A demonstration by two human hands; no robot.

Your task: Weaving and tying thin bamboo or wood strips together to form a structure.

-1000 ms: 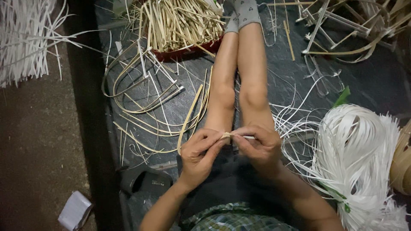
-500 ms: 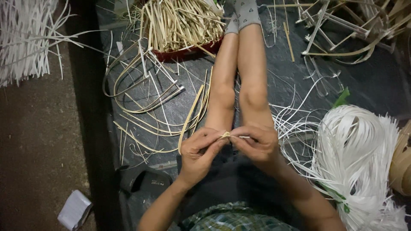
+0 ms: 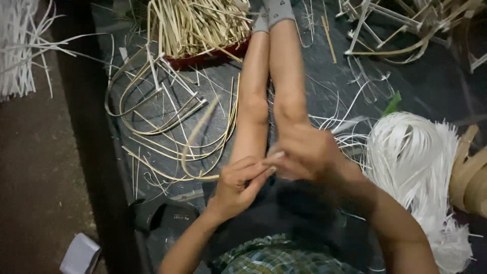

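Note:
I sit on a dark mat [image 3: 329, 86] with my legs [image 3: 269, 91] stretched forward. My left hand [image 3: 238, 182] and my right hand [image 3: 304, 155] meet over my lap. Both pinch a thin pale cane strip [image 3: 200, 127] that curves up and left from my fingers. The right hand is blurred and covers the strip's near end. Several long curved strips [image 3: 162, 137] lie on the mat just left of my left knee.
A red tray heaped with short cane sticks [image 3: 198, 25] stands beyond my left leg. A white strip bundle [image 3: 416, 162] lies at my right, another [image 3: 20, 50] at far left. A bent frame pile [image 3: 406, 25] is top right. A dark sandal [image 3: 162, 218] lies near my left elbow.
My hands have shifted slightly right and the right hand now overlaps the left fingertips. The strip's free end has swung up to the left.

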